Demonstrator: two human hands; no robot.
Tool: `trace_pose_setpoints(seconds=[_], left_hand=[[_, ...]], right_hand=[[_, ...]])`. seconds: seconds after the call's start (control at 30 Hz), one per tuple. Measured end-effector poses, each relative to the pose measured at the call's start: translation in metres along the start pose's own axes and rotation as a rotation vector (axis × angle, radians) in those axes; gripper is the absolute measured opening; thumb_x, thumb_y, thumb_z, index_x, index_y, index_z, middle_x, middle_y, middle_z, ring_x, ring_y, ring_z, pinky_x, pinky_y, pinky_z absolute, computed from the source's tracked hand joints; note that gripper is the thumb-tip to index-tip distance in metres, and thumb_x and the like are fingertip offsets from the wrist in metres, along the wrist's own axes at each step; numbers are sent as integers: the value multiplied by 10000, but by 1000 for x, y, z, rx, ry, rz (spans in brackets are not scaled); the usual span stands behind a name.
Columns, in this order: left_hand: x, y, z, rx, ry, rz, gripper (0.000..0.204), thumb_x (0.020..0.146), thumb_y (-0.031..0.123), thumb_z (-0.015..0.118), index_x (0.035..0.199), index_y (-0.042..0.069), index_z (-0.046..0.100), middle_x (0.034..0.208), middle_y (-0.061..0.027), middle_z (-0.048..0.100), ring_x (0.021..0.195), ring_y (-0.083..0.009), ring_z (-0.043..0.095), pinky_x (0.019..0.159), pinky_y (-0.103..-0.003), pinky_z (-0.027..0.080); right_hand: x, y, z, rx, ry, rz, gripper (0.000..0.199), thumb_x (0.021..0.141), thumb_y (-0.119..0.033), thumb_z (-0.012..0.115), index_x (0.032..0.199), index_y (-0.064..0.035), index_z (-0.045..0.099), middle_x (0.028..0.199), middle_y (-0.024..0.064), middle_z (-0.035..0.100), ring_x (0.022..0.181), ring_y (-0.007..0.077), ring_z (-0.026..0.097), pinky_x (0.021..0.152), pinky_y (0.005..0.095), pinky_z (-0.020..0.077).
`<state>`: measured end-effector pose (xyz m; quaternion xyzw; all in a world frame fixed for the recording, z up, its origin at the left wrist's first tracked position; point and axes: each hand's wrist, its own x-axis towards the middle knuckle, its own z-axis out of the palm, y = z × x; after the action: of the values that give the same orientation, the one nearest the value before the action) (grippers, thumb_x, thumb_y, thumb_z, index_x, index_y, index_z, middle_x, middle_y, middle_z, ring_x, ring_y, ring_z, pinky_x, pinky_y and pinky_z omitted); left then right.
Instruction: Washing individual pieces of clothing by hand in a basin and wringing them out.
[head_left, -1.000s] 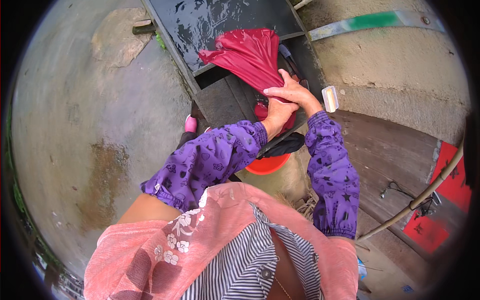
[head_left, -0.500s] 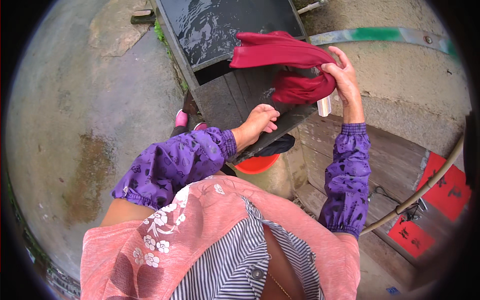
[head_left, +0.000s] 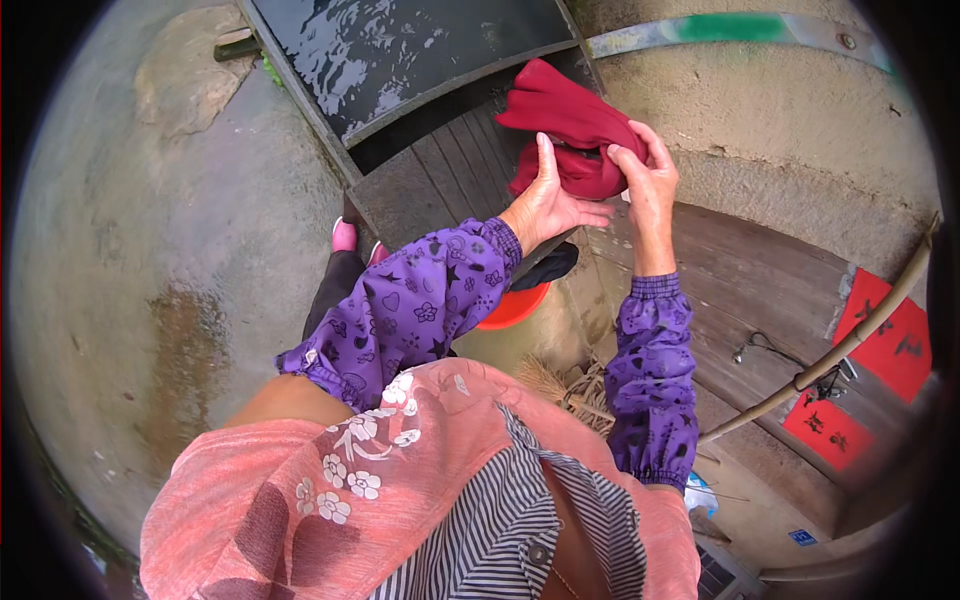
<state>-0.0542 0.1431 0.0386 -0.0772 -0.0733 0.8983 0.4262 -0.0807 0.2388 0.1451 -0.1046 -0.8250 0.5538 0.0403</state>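
A dark red cloth hangs folded over the ridged grey slab, its far end stretching toward the water. At its right end my right hand is closed, gripping the folds between thumb and fingers. My left hand is open just below the cloth, thumb up and fingers stretched to the right, palm turned to the fabric. Whether the left palm touches it I cannot tell. Both forearms wear purple patterned sleeve covers.
Beyond the slab lies a stone basin of dark water. An orange-red bucket with dark cloth on it stands below. To the right are wooden boards, a bamboo pole and red paper sheets.
My left hand has risen from the slab's edge to the cloth, its fingers spreading. The red cloth is more bunched up, and my right hand has come nearer to the left.
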Motion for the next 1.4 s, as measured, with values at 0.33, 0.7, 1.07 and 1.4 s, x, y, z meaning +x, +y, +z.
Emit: trace_pose_setpoints(seconds=[0.33,0.7,1.07,1.4], left_hand=[[-26,-27,-13,-106,386,115,565,799,450,652,1182,69,487,1175,-127,553,1079,-270,544,966,-473,418],[-33,-42,74,54,560,209,639,720,368,746,1248,114,491,1290,-10,457,1172,-206,456,989,-418,385],[-94,8,26,6,444,-409,466,834,282,644,1198,32,494,1093,-146,599,915,-242,627,832,-382,517],[-24,9,-18,1904,548,-569,938,680,277,702,1320,-134,153,1071,-222,583,973,-285,608,856,-342,479]], right_hand=[[-110,15,-19,-169,-222,43,435,728,-39,669,1147,-23,552,1098,121,559,1006,236,575,870,312,451],[-131,128,77,1403,-29,525,822,879,-598,326,1433,-81,6,1454,211,178,1308,497,160,993,668,217],[-10,173,1,1220,63,452,472,801,-200,563,1228,-37,445,1167,153,537,1063,286,521,916,425,420],[15,186,19,-331,-172,250,417,628,-219,718,992,-43,619,961,122,666,899,272,636,809,358,485]])
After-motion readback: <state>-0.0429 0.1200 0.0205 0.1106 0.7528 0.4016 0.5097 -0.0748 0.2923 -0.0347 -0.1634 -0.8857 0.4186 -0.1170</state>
